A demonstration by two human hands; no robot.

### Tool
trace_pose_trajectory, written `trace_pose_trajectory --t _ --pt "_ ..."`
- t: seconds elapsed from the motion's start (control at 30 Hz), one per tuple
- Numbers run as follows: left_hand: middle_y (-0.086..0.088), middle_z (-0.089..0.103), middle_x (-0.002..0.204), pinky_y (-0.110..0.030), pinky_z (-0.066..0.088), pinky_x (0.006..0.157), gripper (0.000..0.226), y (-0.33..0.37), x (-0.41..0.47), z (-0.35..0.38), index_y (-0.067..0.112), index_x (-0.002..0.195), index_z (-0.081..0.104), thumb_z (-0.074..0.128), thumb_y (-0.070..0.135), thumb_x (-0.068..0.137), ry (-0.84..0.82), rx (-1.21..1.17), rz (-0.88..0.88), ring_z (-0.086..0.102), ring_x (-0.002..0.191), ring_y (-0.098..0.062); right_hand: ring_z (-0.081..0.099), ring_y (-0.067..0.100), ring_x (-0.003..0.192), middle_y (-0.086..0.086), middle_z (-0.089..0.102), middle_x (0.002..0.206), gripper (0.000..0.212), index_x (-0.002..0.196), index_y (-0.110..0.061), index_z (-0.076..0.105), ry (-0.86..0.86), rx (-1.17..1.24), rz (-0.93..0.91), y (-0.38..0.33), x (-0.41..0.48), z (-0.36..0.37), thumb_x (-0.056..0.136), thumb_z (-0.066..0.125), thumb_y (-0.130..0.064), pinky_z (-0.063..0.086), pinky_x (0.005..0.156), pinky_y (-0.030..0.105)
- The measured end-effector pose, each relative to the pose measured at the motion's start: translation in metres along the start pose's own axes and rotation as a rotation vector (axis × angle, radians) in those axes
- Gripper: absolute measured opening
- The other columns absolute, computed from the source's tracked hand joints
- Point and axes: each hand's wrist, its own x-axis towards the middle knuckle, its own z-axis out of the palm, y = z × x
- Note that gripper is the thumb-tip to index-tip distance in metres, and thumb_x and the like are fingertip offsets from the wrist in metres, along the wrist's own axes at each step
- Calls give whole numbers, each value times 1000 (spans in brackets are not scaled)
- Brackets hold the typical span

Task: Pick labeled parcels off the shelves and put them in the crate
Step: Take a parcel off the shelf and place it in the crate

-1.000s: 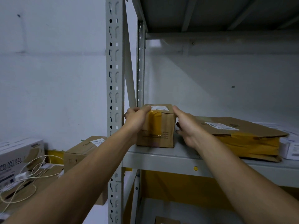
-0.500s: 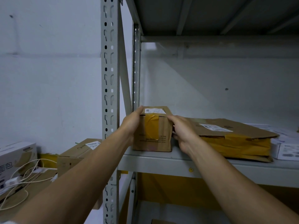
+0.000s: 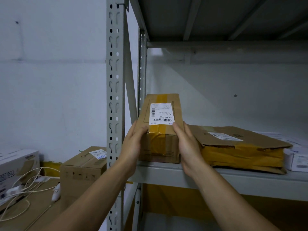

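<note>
three labeled brown parcels [image 3: 160, 112] [image 3: 241, 147] [image 3: 83, 167], two hands [image 3: 133, 147] [image 3: 189, 147], one shelf rack [image 3: 115, 97]

One view: head-worn, wide-angle. Faces forward, about level, onto the grey shelf [image 3: 233, 179] at arm's reach; parcel [image 3: 160, 127] sits near frame centre. Left forearm [image 3: 93, 197] and right forearm [image 3: 233, 200] enter from the bottom corners. Shelf upright [image 3: 115, 97] runs full height left of centre. Upper shelf underside [image 3: 216, 17] fills top right, so lens sits below it. Lower left dim, possibly a low surface.

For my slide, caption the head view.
Left hand and right hand hold a tilted labelled brown cardboard parcel at a grey metal shelf.
</note>
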Motion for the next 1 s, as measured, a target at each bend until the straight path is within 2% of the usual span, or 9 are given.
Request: trace_pose_trajectory --t 0.1,0.2,0.33,0.43,0.53,0.67,0.73,0.83,1.0 --pt "12 56 128 -8 45 64 49 -7 -10 -3 39 144 38 49 34 97 6 -49 42 54 104 3 63 10 114 -17 68 120 39 133 -50 50 -15 -25 -120 7 -12 -3 96 55 -44 53 95 41" --pt "9 61 127 -6 49 65 53 -14 -19 -5 36 146 37 51 25 96 -22 -110 100 64 92 8 63 3 111 -18 66 121 41 137 -48 47 -39 -26 -196 10 -24 -8 99 52 -35 55 81 22" --pt "20 67 116 -10 50 74 62 -21 -33 -6 35 146 34 54 25 88 -43 -123 193 63 102 5 61 -2 111 -19 64 123 44 140 -44 43 -48 -53 -251 14 -37 -12 100 50 -29 54 82 20" --pt "28 63 118 -10 49 80 72 -27 -44 -6 36 147 30 64 25 85 -36 -109 256 59 109 6 58 -5 115 -24 64 123 44 139 -45 41 -40 -46 -305 19 -46 -13 100 48 -24 51 90 18" --pt "27 60 123 -12 49 84 66 -31 -54 -6 43 143 30 53 27 84 -51 -133 295 57 115 3 55 -4 120 -25 62 124 42 134 -50 41 -40 -42 -348 20 -55 -14 99 51 -28 49 98 22" --pt "18 56 133 -17 49 91 70 -31 -65 -7 43 141 30 60 36 79 -55 -153 364 53 124 -5 55 0 123 -20 62 129 50 137 -45 41 -47 -4 -413 20 -67 -14 89 49 -30 49 93 15" --pt "13 55 136 -20 49 93 72 -31 -69 -7 42 141 31 60 38 75 -47 -177 370 52 127 -9 56 5 124 -16 62 130 52 138 -44 41 -52 24 -421 21 -70 -14 89 49 -30 50 97 23" --pt "15 58 132 -20 50 92 73 -29 -72 -6 41 140 32 60 37 73 -41 -201 388 54 125 -9 56 12 125 -8 62 132 54 141 -40 40 -49 43 -438 20 -74 -13 89 49 -29 50 101 34" --pt "18 60 127 -22 51 93 71 -24 -75 -5 41 139 32 59 36 74 -42 -201 410 56 121 -7 53 15 129 -5 59 136 54 143 -36 39 -49 43 -473 14 -78 -8 91 48 -25 46 105 49"
